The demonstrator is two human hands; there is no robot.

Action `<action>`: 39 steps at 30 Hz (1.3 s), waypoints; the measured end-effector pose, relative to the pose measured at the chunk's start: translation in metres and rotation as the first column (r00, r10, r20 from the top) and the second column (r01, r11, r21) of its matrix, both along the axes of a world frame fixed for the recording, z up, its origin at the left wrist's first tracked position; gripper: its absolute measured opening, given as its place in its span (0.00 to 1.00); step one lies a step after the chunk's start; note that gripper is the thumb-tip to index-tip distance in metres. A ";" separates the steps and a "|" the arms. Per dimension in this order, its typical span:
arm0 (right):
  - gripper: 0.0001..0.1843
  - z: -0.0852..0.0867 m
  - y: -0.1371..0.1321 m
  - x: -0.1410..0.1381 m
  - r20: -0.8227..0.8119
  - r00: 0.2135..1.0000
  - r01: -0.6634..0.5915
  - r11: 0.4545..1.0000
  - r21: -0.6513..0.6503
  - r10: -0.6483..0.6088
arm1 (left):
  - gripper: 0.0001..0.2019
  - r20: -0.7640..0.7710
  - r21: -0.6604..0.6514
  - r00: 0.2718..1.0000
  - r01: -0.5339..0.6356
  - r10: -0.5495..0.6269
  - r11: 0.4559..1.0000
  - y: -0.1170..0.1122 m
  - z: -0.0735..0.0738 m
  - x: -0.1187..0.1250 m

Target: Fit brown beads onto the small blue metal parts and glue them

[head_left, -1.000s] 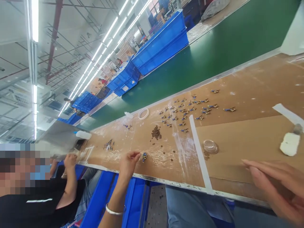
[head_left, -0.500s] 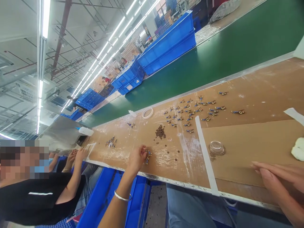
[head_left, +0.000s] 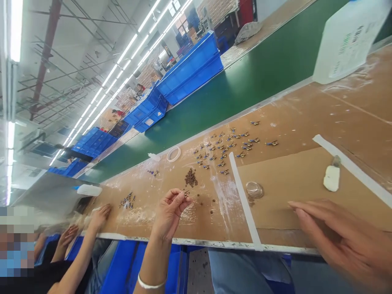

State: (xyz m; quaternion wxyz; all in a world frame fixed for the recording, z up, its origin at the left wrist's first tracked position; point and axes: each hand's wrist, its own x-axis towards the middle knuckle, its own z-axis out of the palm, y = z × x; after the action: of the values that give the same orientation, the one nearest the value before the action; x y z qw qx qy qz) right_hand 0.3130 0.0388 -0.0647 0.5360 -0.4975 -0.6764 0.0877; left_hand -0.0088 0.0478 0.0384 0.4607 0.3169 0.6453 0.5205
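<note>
My left hand (head_left: 172,210) is raised over the brown work surface, thumb and fingers pinched on a tiny figurine (head_left: 186,194) mostly covered by the fingertips. Just beyond it lies a pile of small brown round pieces (head_left: 190,178), a few of them scattered nearer. Many small blue-and-yellow figurines (head_left: 221,147) are spread further back. On the right, my right hand (head_left: 339,232) hovers over the cardboard with thumb and forefinger pressed together; anything between them is too small to make out. A clear round dish (head_left: 255,190) stands left of its fingertips.
White tape strips (head_left: 245,200) cross the surface. Behind are a tape ring (head_left: 173,154), a green belt (head_left: 263,69) and blue crates (head_left: 191,67). A white jug (head_left: 343,49) stands back right, a pale block (head_left: 331,178) nearer. A co-worker's hand (head_left: 100,216) rests at left.
My left hand has lifted and turned, bringing a figurine up from the table. The right hand keeps its pinch over the cardboard. The view has swung right, showing the jug.
</note>
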 end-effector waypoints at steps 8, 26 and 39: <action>0.10 0.016 0.005 -0.002 -0.011 0.999 -0.033 0.993 0.112 0.035 | 0.16 0.017 0.021 0.999 0.038 -0.039 0.999 0.014 -0.009 0.055; 0.12 0.019 0.008 -0.002 -0.088 0.994 -0.048 0.994 0.099 0.057 | 0.06 -0.733 0.074 0.635 0.430 -0.243 0.900 0.038 -0.029 0.120; 0.12 0.017 0.007 -0.002 -0.127 0.989 -0.060 0.994 0.090 0.071 | 0.06 -0.802 0.058 0.541 0.492 -0.253 0.868 0.041 -0.021 0.130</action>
State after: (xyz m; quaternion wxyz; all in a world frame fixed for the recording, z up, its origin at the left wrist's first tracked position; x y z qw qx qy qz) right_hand 0.3112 0.0457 -0.0473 0.5966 -0.4446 -0.6593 0.1081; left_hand 0.1212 0.0889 0.0175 0.1910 0.7005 0.6155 0.3066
